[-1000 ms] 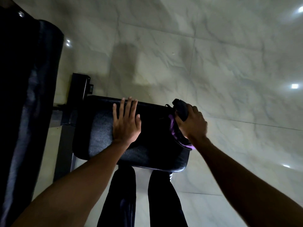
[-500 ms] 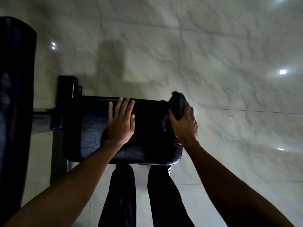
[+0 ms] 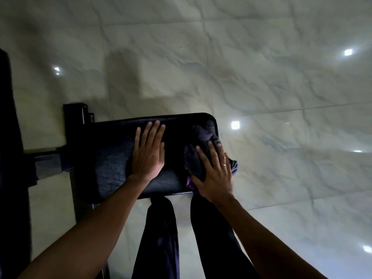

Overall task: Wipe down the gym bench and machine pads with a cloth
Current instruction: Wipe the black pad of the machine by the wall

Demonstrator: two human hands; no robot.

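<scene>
Since the earlier frames, the right hand (image 3: 216, 176) has been opened out: the cloth (image 3: 202, 137), previously bunched in a curled grip at the right end of the bench (image 3: 112, 158), is now pressed flat on top of that end. The left hand (image 3: 148, 156) has been kept in place.

The bench's far and right edges are bordered by open tiled floor (image 3: 261, 87). A rounded far-right corner is seen, and the cloth is draped slightly over the right edge. On the left, the bench is hemmed in by a dark metal frame post (image 3: 74, 121), with a tall black pad (image 3: 10, 158) further left. Just below the near edge, two dark trouser legs (image 3: 161, 238) are seen.

The tall pad is cut off by the picture's left edge. In the dim light the dark cloth is hard to separate from the black upholstery; only a purple strip near the thumb is clearly made out. The part under the palm is hidden.

The right fingers (image 3: 213, 152) are held straight and spread, laid on the cloth; a ring (image 3: 225, 164) is worn on one. The left fingers (image 3: 153, 133) are extended, close together, resting flat on the bare bench, nothing being grasped.
</scene>
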